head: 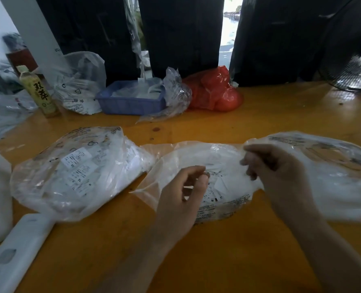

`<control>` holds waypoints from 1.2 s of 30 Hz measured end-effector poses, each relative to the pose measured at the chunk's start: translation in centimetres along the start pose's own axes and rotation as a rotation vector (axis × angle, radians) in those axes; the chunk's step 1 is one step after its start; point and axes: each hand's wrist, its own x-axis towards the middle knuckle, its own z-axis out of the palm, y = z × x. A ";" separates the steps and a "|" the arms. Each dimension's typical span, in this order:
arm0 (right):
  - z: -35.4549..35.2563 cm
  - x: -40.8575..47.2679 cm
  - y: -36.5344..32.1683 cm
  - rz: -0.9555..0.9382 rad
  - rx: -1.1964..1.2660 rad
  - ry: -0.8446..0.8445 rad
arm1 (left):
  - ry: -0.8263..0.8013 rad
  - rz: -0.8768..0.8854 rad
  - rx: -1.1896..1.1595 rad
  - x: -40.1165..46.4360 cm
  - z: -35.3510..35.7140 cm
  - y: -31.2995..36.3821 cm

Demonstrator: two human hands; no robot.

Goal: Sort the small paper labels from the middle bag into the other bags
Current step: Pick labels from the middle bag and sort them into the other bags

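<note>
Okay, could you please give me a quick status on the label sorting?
Left hand pinching a small label. Right hand gripping the middle bag. Left bag and right bag alongside. Nothing blocking.

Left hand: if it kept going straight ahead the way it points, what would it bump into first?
Probably the middle bag of paper labels: the left hand already hovers at its open mouth, fingers curled. Depth is unclear, so contact can't be confirmed.

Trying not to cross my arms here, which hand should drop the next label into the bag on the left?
Probably the left hand: it sits beside the left bag, while the right hand is over by the right bag.
</note>
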 end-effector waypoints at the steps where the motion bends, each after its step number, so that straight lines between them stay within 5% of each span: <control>1: 0.9 -0.7 -0.1 0.022 0.070 -0.075 | -0.041 -0.048 -0.064 -0.1 0.2 -0.4; 5: 3.5 -2.5 0.0 0.048 0.124 -0.252 | -0.038 -0.143 -0.155 -0.1 0.1 -1.3; 9: 4.5 -2.9 0.0 0.056 0.141 -0.234 | 0.071 -0.170 -0.223 0.0 -0.6 -1.4; 15: 4.1 -2.5 0.1 0.070 0.059 -0.305 | 0.003 -0.158 -0.148 -0.2 -0.9 -1.1; 30: 5.0 -2.3 0.8 -0.062 -0.296 -0.249 | 0.057 -0.248 -0.337 0.2 -1.0 -0.7; 36: 4.9 -2.4 0.7 -0.015 -0.177 -0.172 | 0.107 -0.307 -0.579 0.4 -1.1 -0.9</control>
